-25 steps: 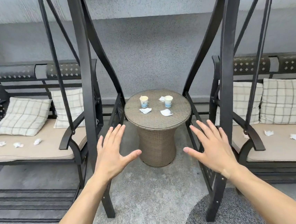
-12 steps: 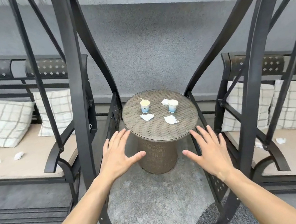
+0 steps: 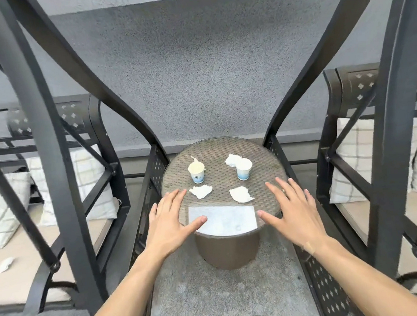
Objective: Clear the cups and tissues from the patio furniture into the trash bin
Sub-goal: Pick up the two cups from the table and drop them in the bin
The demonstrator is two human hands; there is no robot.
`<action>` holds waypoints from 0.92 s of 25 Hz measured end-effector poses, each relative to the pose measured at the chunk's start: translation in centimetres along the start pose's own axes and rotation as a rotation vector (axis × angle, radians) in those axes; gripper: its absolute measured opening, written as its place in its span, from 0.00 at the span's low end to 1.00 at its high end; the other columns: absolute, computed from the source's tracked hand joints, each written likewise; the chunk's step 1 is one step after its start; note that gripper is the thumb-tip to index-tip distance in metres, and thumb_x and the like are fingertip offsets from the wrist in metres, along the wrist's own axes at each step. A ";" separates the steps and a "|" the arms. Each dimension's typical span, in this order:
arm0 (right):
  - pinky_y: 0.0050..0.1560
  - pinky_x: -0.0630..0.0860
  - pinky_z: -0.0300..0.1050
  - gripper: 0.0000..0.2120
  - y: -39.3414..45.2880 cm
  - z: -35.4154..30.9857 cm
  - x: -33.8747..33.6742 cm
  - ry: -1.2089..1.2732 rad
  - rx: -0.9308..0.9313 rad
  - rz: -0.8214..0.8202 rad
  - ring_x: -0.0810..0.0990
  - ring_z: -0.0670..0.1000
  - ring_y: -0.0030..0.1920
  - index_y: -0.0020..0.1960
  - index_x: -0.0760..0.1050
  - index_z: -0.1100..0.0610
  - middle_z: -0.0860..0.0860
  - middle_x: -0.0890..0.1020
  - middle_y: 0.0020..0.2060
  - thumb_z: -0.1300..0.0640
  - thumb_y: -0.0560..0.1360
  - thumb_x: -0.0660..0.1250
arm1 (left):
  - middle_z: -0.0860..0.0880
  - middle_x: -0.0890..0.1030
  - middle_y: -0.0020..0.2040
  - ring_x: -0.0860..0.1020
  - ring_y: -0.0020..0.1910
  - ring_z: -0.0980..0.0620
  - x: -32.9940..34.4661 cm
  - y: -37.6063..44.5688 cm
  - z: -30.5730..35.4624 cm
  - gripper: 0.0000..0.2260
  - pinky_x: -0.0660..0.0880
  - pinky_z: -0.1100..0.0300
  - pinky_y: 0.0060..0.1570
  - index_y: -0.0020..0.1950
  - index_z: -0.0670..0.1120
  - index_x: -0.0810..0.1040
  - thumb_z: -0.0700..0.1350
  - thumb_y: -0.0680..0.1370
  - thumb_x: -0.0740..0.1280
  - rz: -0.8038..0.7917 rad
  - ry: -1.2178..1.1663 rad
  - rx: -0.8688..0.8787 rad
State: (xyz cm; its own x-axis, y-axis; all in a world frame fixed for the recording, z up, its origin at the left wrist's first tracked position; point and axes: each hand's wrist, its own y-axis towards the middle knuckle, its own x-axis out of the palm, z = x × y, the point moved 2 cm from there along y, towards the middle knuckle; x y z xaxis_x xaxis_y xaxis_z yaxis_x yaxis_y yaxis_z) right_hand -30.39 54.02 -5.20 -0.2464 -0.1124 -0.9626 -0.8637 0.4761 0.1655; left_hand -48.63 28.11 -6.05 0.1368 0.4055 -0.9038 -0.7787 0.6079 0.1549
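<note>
A round wicker table with a glass top stands between two swing benches. On it stand two white-and-blue paper cups: the left cup holds a spoon, the right cup is beside a crumpled tissue. Two more tissues lie nearer me, the left tissue and the right tissue. My left hand hovers over the table's near left edge, fingers spread, empty. My right hand hovers over the near right edge, also spread and empty. No trash bin is in view.
Black metal swing frames flank the table closely on both sides. The left bench has checked pillows and a crumpled tissue on its cushion. The right bench also has checked pillows. A grey wall is behind.
I have moved closer to the table, which now looks larger. Both hands have gone forward from in front of the table to above its near edge.
</note>
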 end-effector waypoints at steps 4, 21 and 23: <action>0.72 0.56 0.57 0.39 5.5 2.8 0.5 0.017 -0.025 -0.041 0.53 0.51 0.76 0.76 0.55 0.43 0.48 0.60 0.76 0.25 0.70 0.46 | 0.55 0.59 0.77 0.54 0.76 0.55 2.1 4.8 1.1 0.42 0.50 0.44 0.75 0.77 0.59 0.55 0.79 0.67 0.53 -0.013 -0.001 -0.037; 0.67 0.65 0.55 0.38 22.3 2.5 10.1 0.118 0.045 -0.199 0.60 0.51 0.73 0.75 0.56 0.44 0.47 0.61 0.74 0.27 0.71 0.54 | 0.56 0.61 0.76 0.59 0.75 0.55 9.1 20.3 -8.0 0.40 0.57 0.48 0.73 0.76 0.59 0.57 0.77 0.68 0.57 -0.141 -0.102 -0.159; 0.67 0.64 0.55 0.37 23.6 2.1 11.3 0.122 0.081 -0.221 0.60 0.51 0.73 0.75 0.55 0.44 0.46 0.60 0.75 0.27 0.71 0.54 | 0.56 0.61 0.76 0.58 0.75 0.55 9.8 22.3 -9.4 0.40 0.57 0.49 0.73 0.75 0.59 0.57 0.76 0.68 0.58 -0.172 -0.117 -0.149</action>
State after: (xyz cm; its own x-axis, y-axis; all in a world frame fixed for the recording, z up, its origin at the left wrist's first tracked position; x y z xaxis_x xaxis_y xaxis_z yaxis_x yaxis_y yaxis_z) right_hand -52.58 65.84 -12.59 -0.1107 -0.3237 -0.9396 -0.8658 0.4956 -0.0687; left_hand -70.38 39.22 -15.24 0.3383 0.3858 -0.8583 -0.8184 0.5709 -0.0660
